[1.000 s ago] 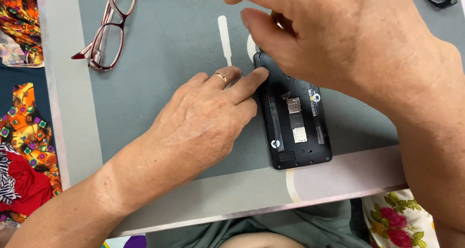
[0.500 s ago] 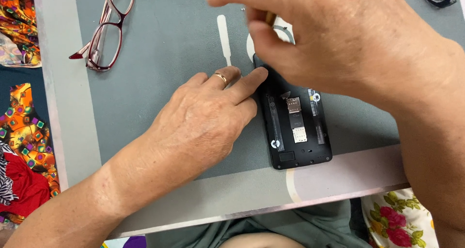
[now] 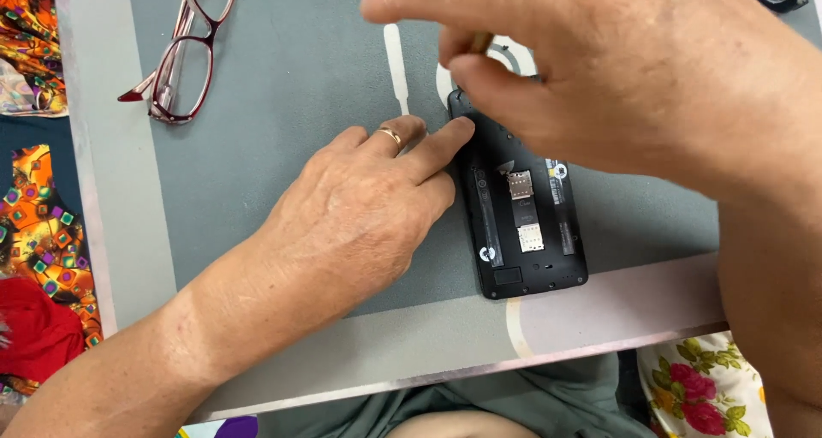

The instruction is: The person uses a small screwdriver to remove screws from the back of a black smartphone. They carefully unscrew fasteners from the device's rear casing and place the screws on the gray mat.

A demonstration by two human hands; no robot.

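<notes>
Near the mat's (image 3: 282, 78) far-left corner I see red-framed glasses (image 3: 181, 54). My left hand (image 3: 360, 207) lies flat, fingers extended, index fingertip touching the opened black phone's (image 3: 522, 207) top-left corner. My right hand (image 3: 599, 70) pinches a thin tool (image 3: 479, 41) over the phone's top edge, beside the mat's near edge.

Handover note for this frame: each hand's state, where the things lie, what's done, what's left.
Left hand: flat on the grey mat, fingertips against the upper left edge of the opened phone, steadying it.
Right hand: above the phone's top end, pinching a thin tool, mostly hidden.
White spudger lies on the mat beyond the left fingers. Red-framed glasses lie top left.
Done: back cover is off, card slots exposed.
Left: the top end under the right hand is hidden; progress there cannot be judged.
</notes>
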